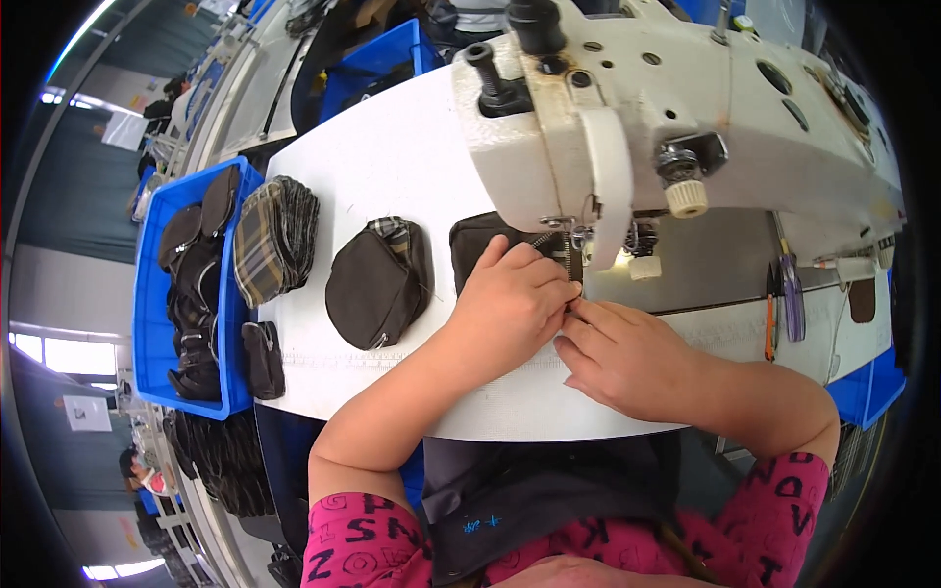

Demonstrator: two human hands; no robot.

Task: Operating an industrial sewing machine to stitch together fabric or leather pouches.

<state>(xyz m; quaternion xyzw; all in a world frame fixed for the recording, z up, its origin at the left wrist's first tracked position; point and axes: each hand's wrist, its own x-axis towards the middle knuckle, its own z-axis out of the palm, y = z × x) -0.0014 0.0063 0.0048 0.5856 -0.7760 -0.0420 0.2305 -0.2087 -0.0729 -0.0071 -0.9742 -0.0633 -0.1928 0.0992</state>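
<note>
A dark brown fabric piece (475, 235) with a silver zipper (570, 263) lies under the needle and presser foot of a white sewing machine (716, 147). My left hand (515, 304) rests on the piece just left of the needle, fingers bent and closed on the zipper's lower end. Just to its right, my right hand (627, 358) has its fingertips on the same zipper end, its lower fingers curled; what lies under both hands is partly hidden. Left of them is a small pile of dark, rounded zippered pieces (368, 289) with some plaid fabric showing.
A blue bin (147, 323) of dark pieces, a plaid stack (270, 240) and a small black pouch (263, 363) sit left on the white table (372, 147). Orange-handled (769, 328) and purple (792, 314) tools lie right. More blue bins (377, 64) (867, 387) surround the table.
</note>
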